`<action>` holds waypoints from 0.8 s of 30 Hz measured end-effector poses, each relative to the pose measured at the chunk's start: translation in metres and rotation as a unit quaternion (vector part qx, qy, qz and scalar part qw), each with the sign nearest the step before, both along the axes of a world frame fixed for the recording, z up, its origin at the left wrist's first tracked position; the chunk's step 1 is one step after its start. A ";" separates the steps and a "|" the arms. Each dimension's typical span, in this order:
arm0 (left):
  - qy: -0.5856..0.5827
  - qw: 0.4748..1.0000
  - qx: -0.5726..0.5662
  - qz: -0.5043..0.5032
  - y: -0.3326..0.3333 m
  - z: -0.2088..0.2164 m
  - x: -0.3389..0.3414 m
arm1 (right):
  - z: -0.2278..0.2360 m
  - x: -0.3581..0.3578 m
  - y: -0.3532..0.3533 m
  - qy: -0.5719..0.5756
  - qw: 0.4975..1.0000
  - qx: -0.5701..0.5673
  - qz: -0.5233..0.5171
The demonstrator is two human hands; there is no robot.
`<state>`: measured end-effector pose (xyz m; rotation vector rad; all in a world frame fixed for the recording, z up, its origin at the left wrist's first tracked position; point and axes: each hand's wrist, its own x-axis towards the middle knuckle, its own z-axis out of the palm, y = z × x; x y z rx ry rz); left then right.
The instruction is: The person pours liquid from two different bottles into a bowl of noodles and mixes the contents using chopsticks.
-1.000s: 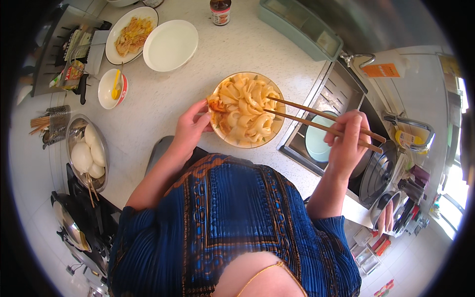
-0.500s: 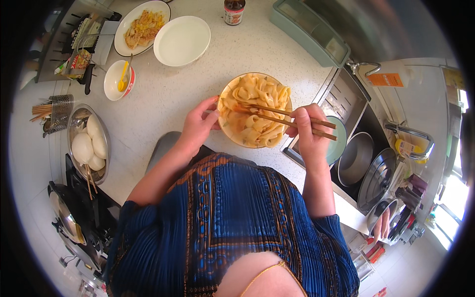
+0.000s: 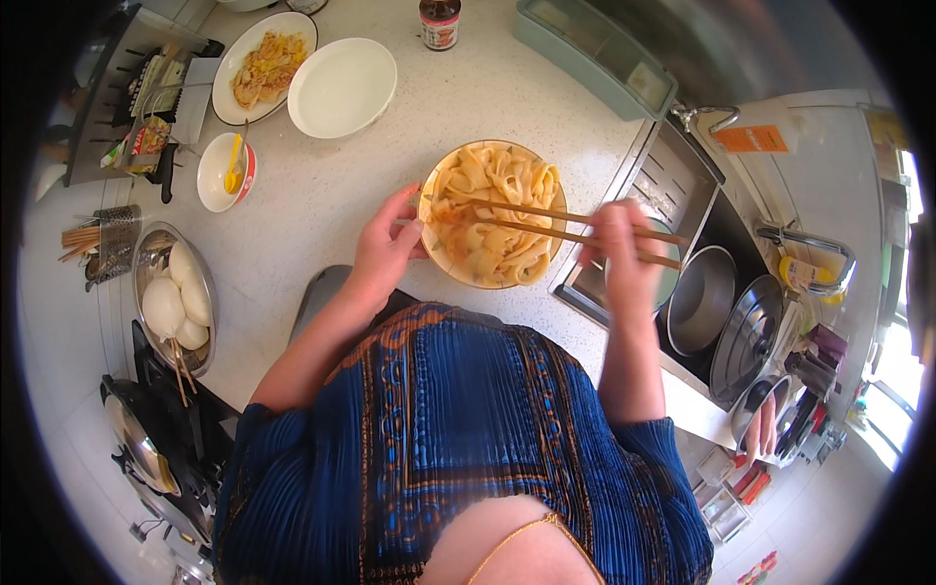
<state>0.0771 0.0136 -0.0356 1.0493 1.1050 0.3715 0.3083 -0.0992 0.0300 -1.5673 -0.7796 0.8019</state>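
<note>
A round bowl (image 3: 426,216) full of wide, sauced noodles (image 3: 507,185) stands on the counter in front of me. My left hand (image 3: 386,237) grips the bowl's left rim, thumb toward the near side. Closed around a pair of wooden chopsticks (image 3: 575,226), my right hand (image 3: 627,249) is just off the bowl's right side and slightly blurred. The chopstick tips reach into the noodles at the left part of the bowl, where a reddish sauce patch shows. How deep the tips go is hidden.
Far left are a plate of egg-like food (image 3: 263,73), a white dish (image 3: 343,88) and a small bowl with a yellow spoon (image 3: 227,175). A steel basin of dough (image 3: 164,307) stands left. The sink (image 3: 673,185) and a dark pot (image 3: 704,302) lie right; a sauce bottle (image 3: 440,24) is behind.
My right hand has moved right, drawing back along with the chopsticks, whose tips are still in the noodles. My left hand stays on the bowl. The whole view has shifted slightly.
</note>
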 end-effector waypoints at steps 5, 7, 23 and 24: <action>-0.007 1.000 -0.007 -0.019 -0.010 0.005 -0.002 | 0.031 0.034 -0.034 0.047 0.997 -0.029 -0.049; -0.014 0.999 -0.026 -0.043 -0.016 0.006 -0.004 | 0.016 0.029 -0.043 -0.004 0.996 -0.072 -0.056; -0.041 0.998 0.039 0.038 0.018 0.003 0.004 | -0.101 0.011 -0.042 0.378 0.887 0.063 -0.257; -0.041 0.998 0.038 0.039 0.018 0.003 0.004 | -0.100 0.013 -0.045 0.386 0.884 0.073 -0.252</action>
